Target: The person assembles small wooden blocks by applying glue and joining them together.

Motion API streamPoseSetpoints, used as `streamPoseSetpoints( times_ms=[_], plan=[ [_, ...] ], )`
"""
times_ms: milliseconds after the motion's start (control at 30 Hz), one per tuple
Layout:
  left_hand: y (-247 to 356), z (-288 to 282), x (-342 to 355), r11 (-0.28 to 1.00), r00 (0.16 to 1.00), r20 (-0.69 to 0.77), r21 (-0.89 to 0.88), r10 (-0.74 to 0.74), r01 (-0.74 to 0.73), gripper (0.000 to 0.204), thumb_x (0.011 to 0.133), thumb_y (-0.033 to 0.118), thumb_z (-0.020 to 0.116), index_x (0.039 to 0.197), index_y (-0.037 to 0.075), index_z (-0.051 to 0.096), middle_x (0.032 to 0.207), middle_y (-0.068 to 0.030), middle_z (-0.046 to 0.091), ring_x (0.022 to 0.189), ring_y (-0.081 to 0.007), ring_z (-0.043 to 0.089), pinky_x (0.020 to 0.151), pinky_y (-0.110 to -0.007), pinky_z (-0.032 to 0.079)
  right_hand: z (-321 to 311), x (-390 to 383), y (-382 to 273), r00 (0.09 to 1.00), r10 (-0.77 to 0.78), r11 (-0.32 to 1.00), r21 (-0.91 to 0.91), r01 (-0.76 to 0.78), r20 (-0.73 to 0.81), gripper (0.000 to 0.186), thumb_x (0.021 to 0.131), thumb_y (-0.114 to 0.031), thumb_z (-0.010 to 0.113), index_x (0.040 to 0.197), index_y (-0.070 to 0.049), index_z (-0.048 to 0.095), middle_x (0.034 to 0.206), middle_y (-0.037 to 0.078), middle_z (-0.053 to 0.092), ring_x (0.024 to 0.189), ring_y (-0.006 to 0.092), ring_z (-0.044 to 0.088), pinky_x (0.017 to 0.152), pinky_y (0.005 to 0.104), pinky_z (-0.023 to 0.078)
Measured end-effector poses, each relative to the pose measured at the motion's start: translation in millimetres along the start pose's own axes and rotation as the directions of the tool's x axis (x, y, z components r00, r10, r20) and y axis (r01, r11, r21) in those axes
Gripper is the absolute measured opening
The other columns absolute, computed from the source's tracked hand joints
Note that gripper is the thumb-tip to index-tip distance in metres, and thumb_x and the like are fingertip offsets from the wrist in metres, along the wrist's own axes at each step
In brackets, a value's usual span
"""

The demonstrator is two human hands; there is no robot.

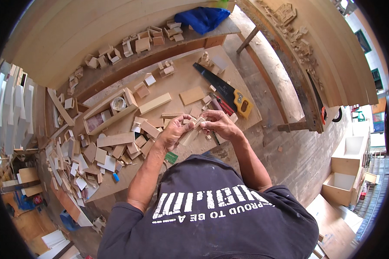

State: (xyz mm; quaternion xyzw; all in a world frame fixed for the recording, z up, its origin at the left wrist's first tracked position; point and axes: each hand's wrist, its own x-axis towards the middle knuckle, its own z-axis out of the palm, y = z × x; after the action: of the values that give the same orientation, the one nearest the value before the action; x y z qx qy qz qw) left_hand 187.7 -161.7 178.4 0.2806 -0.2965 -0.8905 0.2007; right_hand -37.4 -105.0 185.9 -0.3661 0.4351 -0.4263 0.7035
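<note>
In front of my chest, both hands are closed on a small pale wooden piece (188, 137), tilted between them above the worktable (160, 90). My left hand (176, 131) grips it from the left, thumb on top. My right hand (221, 124) pinches its upper end between thumb and fingers, which partly hide that end. Left of my left hand lies a heap of wood offcuts (116, 139). Beyond my right hand rests a handsaw (220, 86) with a yellow handle, and a red-handled tool (224, 106) lies beside it.
An open wooden box (129, 100) holds a round tub (118, 103). Small wooden assemblies (143, 43) line the bench at the back near a blue cloth (203, 20). White-lined boxes (339, 187) stand at the far right. A green card (171, 157) lies near my left forearm.
</note>
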Motion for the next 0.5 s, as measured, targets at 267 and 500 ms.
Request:
streamPoseSetpoints(
  times_ms=[267, 500],
  plan=[
    [-20.2, -15.0, -9.2, 0.998, 0.999, -0.022, 0.035, -0.045, 0.046, 0.034, 0.101, 0.033, 0.059, 0.117, 0.003, 0.056, 0.091, -0.0057, 0.067, 0.075, -0.0121, 0.067, 0.064, -0.027, 0.056, 0.4, -6.3, 6.8, 0.999, 0.021, 1.0, -0.009, -0.021, 0.039, 0.03, 0.088, -0.017, 0.077, 0.109, 0.0, 0.065, 0.081, 0.002, 0.066, 0.064, 0.0075, 0.061, 0.056, 0.0217, 0.05],
    [-18.6, -7.6, -12.1, 0.997, 0.995, -0.062, 0.004, 0.081, -0.081, 0.032, 0.094, 0.021, 0.062, 0.117, 0.0, 0.056, 0.094, -0.0056, 0.067, 0.079, -0.0127, 0.066, 0.068, -0.025, 0.055, -5.6, -5.4, 24.2, 1.0, -0.004, 0.999, 0.053, 0.004, 0.012, 0.028, 0.088, -0.015, 0.076, 0.108, -0.001, 0.064, 0.083, 0.002, 0.066, 0.064, 0.0068, 0.061, 0.056, 0.0207, 0.049]
  ],
)
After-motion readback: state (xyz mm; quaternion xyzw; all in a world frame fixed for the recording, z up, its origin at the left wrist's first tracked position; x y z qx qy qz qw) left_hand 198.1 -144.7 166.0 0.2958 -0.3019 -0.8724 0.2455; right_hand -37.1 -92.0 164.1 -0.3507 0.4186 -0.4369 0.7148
